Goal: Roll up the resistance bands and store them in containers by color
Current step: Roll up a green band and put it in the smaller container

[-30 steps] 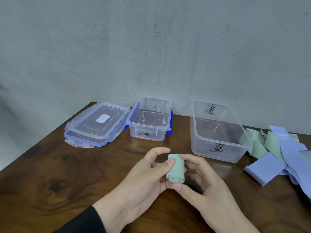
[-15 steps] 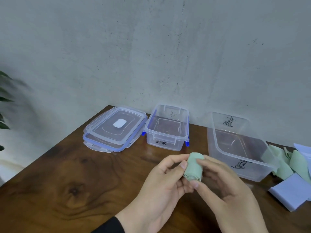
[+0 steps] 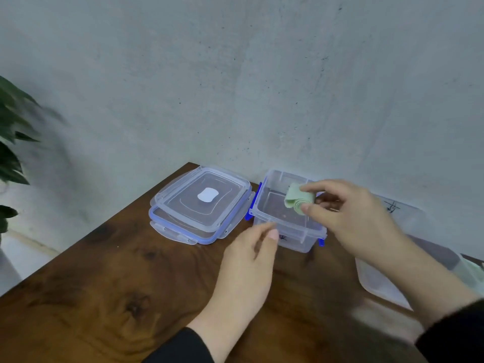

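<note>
My right hand (image 3: 351, 221) pinches a rolled green resistance band (image 3: 297, 200) between thumb and fingers, holding it over the open mouth of the small clear container (image 3: 264, 218) with blue clips. The roll's outer end has loosened a little. My left hand (image 3: 248, 260) hovers over the table just in front of that container's near left corner, fingers relaxed and holding nothing. A larger clear container (image 3: 408, 218) with black writing stands to the right, mostly hidden behind my right arm.
Two clear lids (image 3: 199, 205) with blue seals lie stacked left of the small container. The wooden table (image 3: 104, 297) ends at a grey wall behind. Plant leaves (image 3: 10, 132) show at the far left. Loose green band material (image 3: 471, 268) peeks out at the right edge.
My right hand has carried the green roll up and forward from in front of me to over the small container. My left hand has let go of the roll. The view swung left.
</note>
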